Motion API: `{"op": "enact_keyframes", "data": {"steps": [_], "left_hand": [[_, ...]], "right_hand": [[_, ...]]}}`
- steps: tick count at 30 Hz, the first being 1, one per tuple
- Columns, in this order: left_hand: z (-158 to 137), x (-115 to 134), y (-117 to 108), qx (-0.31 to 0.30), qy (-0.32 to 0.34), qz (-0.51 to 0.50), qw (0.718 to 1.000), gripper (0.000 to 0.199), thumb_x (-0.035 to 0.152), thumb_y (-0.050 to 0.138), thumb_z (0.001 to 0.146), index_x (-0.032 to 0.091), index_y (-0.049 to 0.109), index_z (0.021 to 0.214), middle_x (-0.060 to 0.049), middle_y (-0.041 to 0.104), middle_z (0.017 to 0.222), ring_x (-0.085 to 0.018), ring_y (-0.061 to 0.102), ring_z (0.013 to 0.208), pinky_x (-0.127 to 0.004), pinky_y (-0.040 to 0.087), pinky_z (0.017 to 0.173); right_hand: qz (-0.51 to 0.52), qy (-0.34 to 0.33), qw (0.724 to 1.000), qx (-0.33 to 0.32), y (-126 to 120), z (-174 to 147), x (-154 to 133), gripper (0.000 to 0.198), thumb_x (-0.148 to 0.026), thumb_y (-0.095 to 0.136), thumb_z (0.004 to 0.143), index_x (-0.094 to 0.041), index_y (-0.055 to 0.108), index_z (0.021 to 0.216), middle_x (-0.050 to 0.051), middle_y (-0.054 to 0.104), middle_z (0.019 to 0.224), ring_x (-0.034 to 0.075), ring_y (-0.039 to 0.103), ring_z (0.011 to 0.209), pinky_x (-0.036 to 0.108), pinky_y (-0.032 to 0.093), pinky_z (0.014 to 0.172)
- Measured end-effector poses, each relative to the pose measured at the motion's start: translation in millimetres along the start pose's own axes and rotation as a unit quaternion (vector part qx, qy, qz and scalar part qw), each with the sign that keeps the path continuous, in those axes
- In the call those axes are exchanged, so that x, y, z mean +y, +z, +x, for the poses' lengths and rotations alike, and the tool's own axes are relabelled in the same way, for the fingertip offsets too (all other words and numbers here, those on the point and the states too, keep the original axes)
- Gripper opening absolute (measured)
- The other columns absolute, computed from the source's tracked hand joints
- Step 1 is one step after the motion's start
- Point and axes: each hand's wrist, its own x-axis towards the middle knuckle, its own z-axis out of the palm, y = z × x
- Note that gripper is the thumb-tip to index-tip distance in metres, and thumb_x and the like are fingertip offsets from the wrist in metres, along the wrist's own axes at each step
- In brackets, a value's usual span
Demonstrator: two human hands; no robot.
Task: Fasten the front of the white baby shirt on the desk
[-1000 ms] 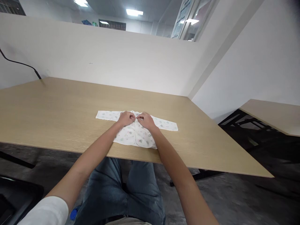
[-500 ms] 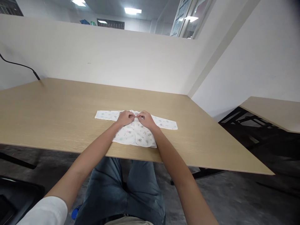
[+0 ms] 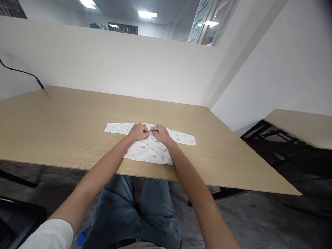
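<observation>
Pinching the front of a white printed garment (image 3: 153,147) with left hand (image 3: 138,132) and right hand (image 3: 160,133) side by side, apparently grasping cloth between fingertips and thumbs, just on the near side of the neckline. Lying mostly flat on the table (image 3: 77,112), close to the near edge, with left sleeve (image 3: 118,128) and right sleeve (image 3: 183,137) spread outward and hem toward the near side. Too small to tell of any fastener between the fingertips. Probably very light, soft and limp, like thin cotton; apt to crease, bunch or slide on a smooth top rather than hold a shape. Likely hard to break, yet easy to stretch with a sharp tug. Best held by both front edges in small fingertip pinches near the centre line, or at the two shoulders for shifting the whole piece.
</observation>
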Motion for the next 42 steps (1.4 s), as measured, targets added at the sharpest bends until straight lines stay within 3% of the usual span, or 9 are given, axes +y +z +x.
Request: {"op": "enact_keyframes", "data": {"steps": [7, 10, 16, 21, 26, 32, 42], "left_hand": [[0, 1, 2, 0.004, -0.024, -0.023, 0.999, 0.026, 0.032, 0.059, 0.079, 0.021, 0.074, 0.061, -0.004, 0.069, 0.071, -0.017, 0.054, 0.065, -0.031, 0.037, 0.064], [1, -3, 4, 0.016, -0.043, -0.041, 0.998, 0.035, 0.040, 0.059, 0.084, 0.020, 0.070, 0.058, -0.002, 0.065, 0.064, -0.015, 0.051, 0.062, -0.030, 0.033, 0.061], [3, -15, 8, 0.047, -0.065, -0.061, 0.995, 0.040, 0.038, 0.056, 0.087, 0.019, 0.059, 0.053, 0.002, 0.049, 0.056, -0.012, 0.041, 0.056, -0.029, 0.026, 0.057], [2, -18, 9, 0.058, -0.065, -0.097, 0.992, 0.022, 0.032, 0.060, 0.083, 0.019, 0.072, 0.071, 0.001, 0.059, 0.064, -0.013, 0.049, 0.061, -0.027, 0.032, 0.060], [3, -18, 11, 0.076, -0.053, -0.119, 0.989, 0.020, 0.032, 0.060, 0.084, 0.019, 0.075, 0.082, 0.000, 0.065, 0.071, -0.014, 0.054, 0.065, -0.026, 0.038, 0.063], [3, -17, 13, 0.056, -0.038, -0.172, 0.983, 0.027, 0.040, 0.061, 0.088, 0.018, 0.077, 0.084, -0.001, 0.070, 0.075, -0.015, 0.057, 0.070, -0.027, 0.041, 0.066], [5, -4, 11, 0.062, -0.049, -0.286, 0.955, 0.030, 0.043, 0.070, 0.085, 0.018, 0.077, 0.099, -0.008, 0.077, 0.094, -0.017, 0.066, 0.082, -0.029, 0.050, 0.076]], "right_hand": [[0.001, -0.014, 1.000, -0.027, -7, -2, -4, 0.032, -0.008, 0.058, 0.087, -0.026, 0.082, 0.099, 0.005, 0.068, 0.102, 0.019, 0.063, 0.097, 0.033, 0.050, 0.089], [0.014, -0.008, 1.000, -0.017, -6, -2, -5, 0.032, -0.008, 0.056, 0.089, -0.025, 0.082, 0.098, 0.005, 0.069, 0.102, 0.019, 0.063, 0.095, 0.032, 0.050, 0.087], [0.044, -0.014, 0.998, 0.031, -4, 0, -5, 0.028, -0.008, 0.058, 0.086, -0.022, 0.080, 0.097, 0.004, 0.072, 0.095, 0.016, 0.062, 0.080, 0.030, 0.050, 0.080], [0.059, -0.002, 0.998, 0.034, -6, 0, -6, 0.022, -0.013, 0.060, 0.085, -0.022, 0.078, 0.093, 0.003, 0.073, 0.092, 0.016, 0.062, 0.079, 0.028, 0.048, 0.077], [0.069, 0.003, 0.997, 0.026, -7, -1, -9, 0.015, -0.026, 0.062, 0.090, -0.022, 0.076, 0.086, 0.003, 0.073, 0.086, 0.016, 0.061, 0.078, 0.028, 0.046, 0.074], [0.063, 0.015, 0.998, -0.001, -9, -3, -11, 0.034, -0.040, 0.058, 0.097, -0.021, 0.072, 0.073, 0.001, 0.070, 0.076, 0.016, 0.060, 0.072, 0.027, 0.042, 0.069], [0.087, 0.029, 0.996, -0.002, -9, -4, -12, 0.047, -0.051, 0.051, 0.101, -0.020, 0.072, 0.071, 0.004, 0.073, 0.076, 0.018, 0.066, 0.073, 0.029, 0.047, 0.074]]}}
